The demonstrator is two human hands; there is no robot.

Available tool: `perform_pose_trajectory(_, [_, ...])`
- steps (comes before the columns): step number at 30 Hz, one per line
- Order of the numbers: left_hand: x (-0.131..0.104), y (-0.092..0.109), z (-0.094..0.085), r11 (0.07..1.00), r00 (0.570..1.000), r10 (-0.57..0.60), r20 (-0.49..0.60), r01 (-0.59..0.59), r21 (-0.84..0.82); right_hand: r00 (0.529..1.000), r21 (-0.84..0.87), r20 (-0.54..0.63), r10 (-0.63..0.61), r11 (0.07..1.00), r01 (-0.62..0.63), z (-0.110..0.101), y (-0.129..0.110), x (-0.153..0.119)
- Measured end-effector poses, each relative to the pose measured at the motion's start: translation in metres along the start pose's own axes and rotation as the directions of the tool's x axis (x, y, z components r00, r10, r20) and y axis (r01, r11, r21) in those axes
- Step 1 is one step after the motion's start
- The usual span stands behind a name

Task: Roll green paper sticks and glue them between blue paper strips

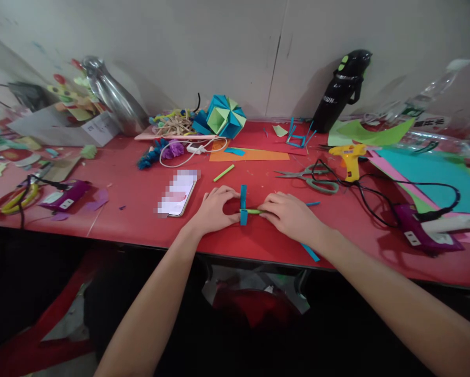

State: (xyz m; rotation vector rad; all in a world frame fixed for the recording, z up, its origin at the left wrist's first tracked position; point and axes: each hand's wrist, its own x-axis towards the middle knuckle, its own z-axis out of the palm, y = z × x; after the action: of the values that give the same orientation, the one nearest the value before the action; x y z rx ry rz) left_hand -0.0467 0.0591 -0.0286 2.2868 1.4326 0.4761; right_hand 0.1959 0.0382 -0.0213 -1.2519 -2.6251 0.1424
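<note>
Near the table's front edge, my left hand (pixel 215 210) curves its thumb and forefinger against the left side of a blue paper strip (pixel 243 193). A thin light-green paper stick (pixel 253 211) crosses the lower part of that strip. My right hand (pixel 288 213) pinches the stick's right end between closed fingers. Beneath and behind the right hand lie narrow blue strips (pixel 310 253), partly covered by it. Another green paper stick (pixel 223 173) rests on the red table beyond my hands.
A phone (pixel 183 193) lies left of my hands. To the right are scissors (pixel 311 177), a yellow glue gun (pixel 349 161), its looping black cable and a purple power block (pixel 423 230). Behind stand a folded-paper ball (pixel 224 118), a black bottle (pixel 340 91) and a steel flask (pixel 113 97).
</note>
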Motion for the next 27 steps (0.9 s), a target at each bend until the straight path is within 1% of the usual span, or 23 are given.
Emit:
perform_pose_trajectory(3, [0.0, -0.001, 0.001, 1.0, 1.0, 0.006, -0.005, -0.006, -0.002, 1.0, 0.002, -0.009, 0.022, 1.0, -0.022, 0.0, 0.002, -0.001])
perform_pose_trajectory(8, [0.0, -0.001, 0.002, 1.0, 1.0, 0.01, -0.018, -0.01, -0.006, 0.995, 0.038, -0.071, 0.075, 0.997, -0.073, -0.005, 0.007, -0.002])
perform_pose_trajectory(13, [0.0, -0.001, 0.002, 1.0, 1.0, 0.009, -0.022, -0.01, -0.011, 0.987, 0.068, -0.075, 0.139, 0.989, -0.134, -0.004, 0.008, 0.002])
perform_pose_trajectory(19, [0.001, -0.001, 0.002, 1.0, 1.0, -0.002, -0.006, 0.002, -0.007, 0.986, 0.084, -0.081, 0.146, 0.987, -0.139, -0.001, 0.006, 0.009])
perform_pose_trajectory(27, [0.001, -0.001, 0.002, 1.0, 1.0, 0.006, -0.013, -0.006, -0.015, 0.985, 0.099, -0.078, 0.156, 0.984, -0.148, 0.004, 0.007, 0.013])
